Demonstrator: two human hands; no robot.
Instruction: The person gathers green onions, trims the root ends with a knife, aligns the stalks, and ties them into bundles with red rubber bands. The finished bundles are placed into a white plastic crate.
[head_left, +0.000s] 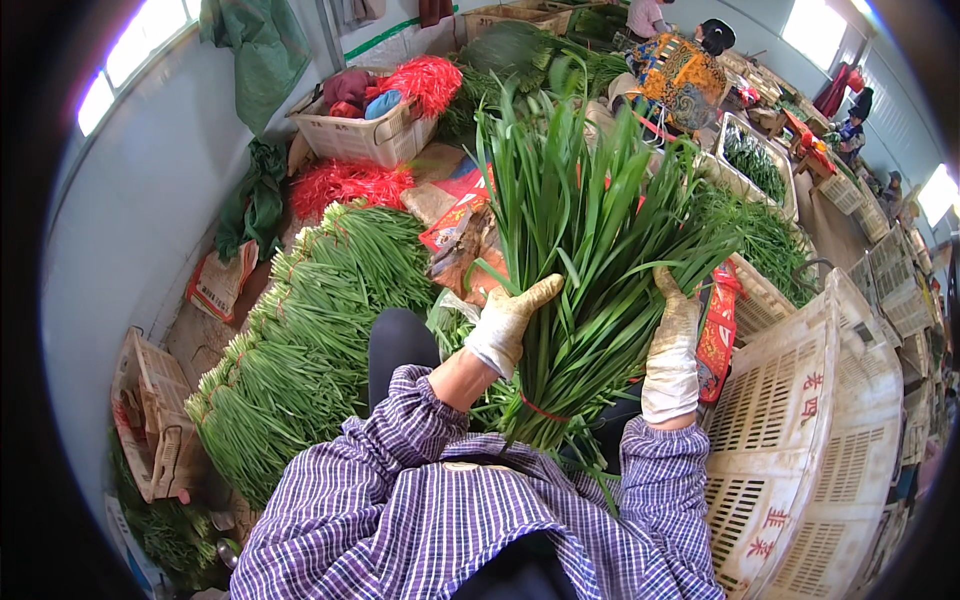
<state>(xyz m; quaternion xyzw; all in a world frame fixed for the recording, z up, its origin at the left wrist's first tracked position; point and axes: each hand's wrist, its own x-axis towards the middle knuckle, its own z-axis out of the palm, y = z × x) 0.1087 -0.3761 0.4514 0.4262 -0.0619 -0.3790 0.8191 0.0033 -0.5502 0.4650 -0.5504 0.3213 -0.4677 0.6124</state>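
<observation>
A large bunch of green garlic chives (577, 247) stands before my chest, its leaf tips fanned away from me. A red tie (541, 409) goes around its lower part. My left hand (514, 319), in a soiled white glove, lies against the bunch's left side with the thumb stretched over the leaves; its fingers are mostly hidden. My right hand (671, 337), gloved too, holds the right side, its fingers partly behind the leaves. To the left, tied bundles of chives (307, 337) lie stacked in a long row, pale cut ends outward.
Large plastic crates (780, 450) stand close at my right. A crate with cloths (367, 135) and red plastic ties (349, 187) lie ahead on the left. Beyond the bunch, a person in a patterned orange garment (675, 75) sits among chives. Another crate (154, 420) stands by the left wall.
</observation>
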